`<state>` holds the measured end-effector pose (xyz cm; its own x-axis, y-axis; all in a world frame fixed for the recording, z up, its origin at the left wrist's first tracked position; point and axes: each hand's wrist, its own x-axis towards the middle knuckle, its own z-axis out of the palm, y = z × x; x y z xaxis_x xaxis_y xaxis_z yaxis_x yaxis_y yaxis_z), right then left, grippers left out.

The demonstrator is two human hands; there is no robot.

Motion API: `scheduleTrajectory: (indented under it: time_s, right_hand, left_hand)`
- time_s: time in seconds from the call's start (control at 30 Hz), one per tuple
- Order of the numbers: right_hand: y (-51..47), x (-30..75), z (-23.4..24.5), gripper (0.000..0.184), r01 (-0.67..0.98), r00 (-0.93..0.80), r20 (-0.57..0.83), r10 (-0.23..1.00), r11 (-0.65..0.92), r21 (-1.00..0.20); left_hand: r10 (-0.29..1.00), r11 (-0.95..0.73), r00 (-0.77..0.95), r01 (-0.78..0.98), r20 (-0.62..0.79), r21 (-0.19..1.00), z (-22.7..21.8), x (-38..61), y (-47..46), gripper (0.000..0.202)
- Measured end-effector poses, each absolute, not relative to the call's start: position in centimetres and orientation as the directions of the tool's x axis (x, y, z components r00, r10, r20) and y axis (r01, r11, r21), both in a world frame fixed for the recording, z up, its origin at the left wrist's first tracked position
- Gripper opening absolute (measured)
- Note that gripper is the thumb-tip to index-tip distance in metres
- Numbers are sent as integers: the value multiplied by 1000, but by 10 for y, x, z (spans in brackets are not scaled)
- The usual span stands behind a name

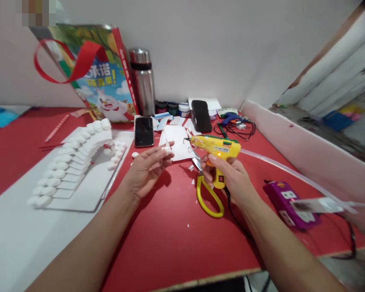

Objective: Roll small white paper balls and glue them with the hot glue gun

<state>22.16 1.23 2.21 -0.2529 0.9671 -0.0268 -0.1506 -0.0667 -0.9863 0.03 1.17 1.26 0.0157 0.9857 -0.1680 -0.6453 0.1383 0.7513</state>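
My right hand [231,174] is wrapped round the handle of a yellow hot glue gun [215,145], its nozzle pointing left. A small orange light glows on its body, and a clear glue stick [280,164] trails from its back. Facing the nozzle, my left hand [150,164] pinches a small white piece [167,149] between its fingertips; its exact kind is unclear. Yellow-handled scissors [209,198] lie below the glue gun. To the left stands a white model [76,158] like a curved stair, edged with rows of round white discs.
A patterned bag [109,89] and a steel flask [143,83] stand at the back. Two dark phones [144,132] lie among paper scraps [176,142]. A purple box [292,205] sits at right, beside a low white wall [310,150]. The glue gun's black cord [239,223] crosses the red table.
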Motion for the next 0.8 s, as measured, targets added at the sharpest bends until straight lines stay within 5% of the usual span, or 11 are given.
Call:
scheduleTrajectory:
  time_s: [0.17, 0.8]
  right_hand:
    - [11, 219, 22, 30, -146, -298, -33, 954, -80, -986]
    - [7, 217, 25, 28, -183, -306, -53, 951, -113, -977]
  left_hand:
    - [992, 124, 77, -635, -97, 763, 10, 3, 12, 2]
    - [990, 132, 59, -680, -125, 722, 7, 2, 14, 2]
